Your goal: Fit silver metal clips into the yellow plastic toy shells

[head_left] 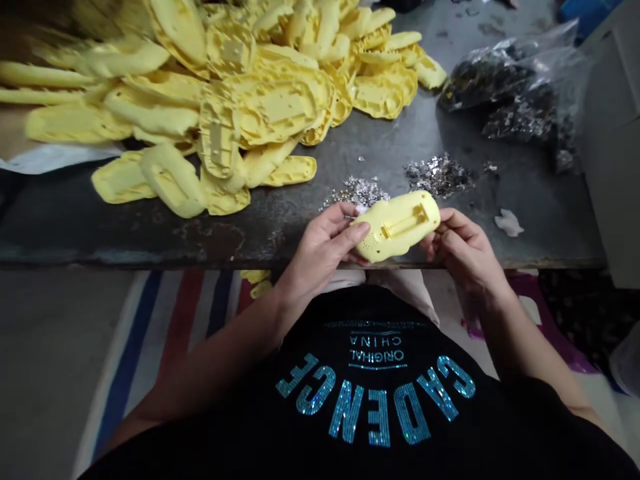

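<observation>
A yellow plastic shell [400,230] with a long recessed slot and a cluster of small holes is held over the table's near edge. My left hand [333,240] grips its left end, thumb on top and fingers underneath. At the shell's right end, the fingers of my right hand [463,247] are bent and closed against it; whether a small part is pinched there is hidden. Just behind the shell lie a pile of small silvery metal parts [363,191] and a darker metal pile [440,175].
Many similar yellow shells [280,107] are heaped at the back left. Clear plastic bags of metal parts [520,93] rest at the back right of the dark table [350,147]. A white scrap [509,223] lies near the right edge. A striped sheet [145,333] covers the floor at left.
</observation>
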A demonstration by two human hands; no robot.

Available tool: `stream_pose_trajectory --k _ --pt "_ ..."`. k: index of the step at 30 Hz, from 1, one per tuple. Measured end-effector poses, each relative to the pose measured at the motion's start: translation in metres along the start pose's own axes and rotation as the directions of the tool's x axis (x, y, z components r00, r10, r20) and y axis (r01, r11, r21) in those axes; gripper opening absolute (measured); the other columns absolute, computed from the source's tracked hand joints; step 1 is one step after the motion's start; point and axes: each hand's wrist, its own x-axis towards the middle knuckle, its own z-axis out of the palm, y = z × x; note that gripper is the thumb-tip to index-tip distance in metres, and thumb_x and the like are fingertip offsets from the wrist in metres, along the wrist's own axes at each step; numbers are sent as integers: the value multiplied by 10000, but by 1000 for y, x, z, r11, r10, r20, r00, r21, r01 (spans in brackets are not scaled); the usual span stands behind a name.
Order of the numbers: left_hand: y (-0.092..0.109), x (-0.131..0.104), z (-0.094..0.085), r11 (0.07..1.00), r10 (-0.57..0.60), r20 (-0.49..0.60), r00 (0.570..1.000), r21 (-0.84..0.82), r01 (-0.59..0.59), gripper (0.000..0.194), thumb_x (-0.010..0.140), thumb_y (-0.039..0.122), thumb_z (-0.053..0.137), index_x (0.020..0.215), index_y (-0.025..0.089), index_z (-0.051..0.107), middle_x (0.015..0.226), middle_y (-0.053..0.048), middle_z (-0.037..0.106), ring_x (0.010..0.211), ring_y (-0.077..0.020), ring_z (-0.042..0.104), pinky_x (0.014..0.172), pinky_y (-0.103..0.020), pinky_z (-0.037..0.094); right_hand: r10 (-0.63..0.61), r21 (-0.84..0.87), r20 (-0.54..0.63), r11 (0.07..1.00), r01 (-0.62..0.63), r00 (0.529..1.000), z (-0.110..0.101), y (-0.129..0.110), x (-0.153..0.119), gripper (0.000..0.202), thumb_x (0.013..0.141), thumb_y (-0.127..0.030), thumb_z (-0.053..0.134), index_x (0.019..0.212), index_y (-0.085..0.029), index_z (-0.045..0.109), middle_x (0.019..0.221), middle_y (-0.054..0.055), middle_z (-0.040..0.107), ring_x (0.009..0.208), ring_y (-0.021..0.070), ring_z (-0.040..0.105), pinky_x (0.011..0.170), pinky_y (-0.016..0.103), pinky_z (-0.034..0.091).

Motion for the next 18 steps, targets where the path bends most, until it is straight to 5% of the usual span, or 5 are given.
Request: stream_pose_trajectory --k 7,9,11,14,18 --pt "-3 -30 -4 991 -132 0 991 28 132 386 839 298 933 1110 205 675 842 -11 796 633 -163 735 495 -214 623 86 56 82 994 -90 993 19 25 -28 389 848 -529 1019 1003 -264 781 831 -35 754 669 120 641 577 225 543" --pt "2 -35 -8 976 -215 -22 976 20 215 374 773 292 944 1009 197 670 747 4 758 560 -167 703 430 -229 598 99 -67 154 994 -89 983 9 21 -33 365 891 -520 982 1095 -265 818 895 -12 802 738 142 700 646 256 578" --pt "8 -38 -12 967 -252 -46 967 14 253 368 728 289 936 935 204 644 670 34 709 477 -157 650 355 -230 542 -27 -317 50 947 42 998 -12 13 -33 297 956 -479 919 1156 -273 845 992 15 841 857 175 751 769 312 610" --pt "12 -39 -19 963 -270 -106 957 -2 271 361 708 277 904 915 225 613 671 58 685 447 -159 626 301 -228 485 -409 -788 -149 600 142 900 -53 4 -21 90 991 -355 819 1017 -276 851 977 16 824 901 210 736 855 384 582" --pt "9 -39 -24 955 -297 -92 950 -28 295 347 746 299 891 955 232 622 768 19 712 554 -183 666 332 -243 526 -502 -959 -75 273 76 862 -88 4 2 117 996 -305 747 1015 -268 857 987 44 815 959 262 738 944 457 558"
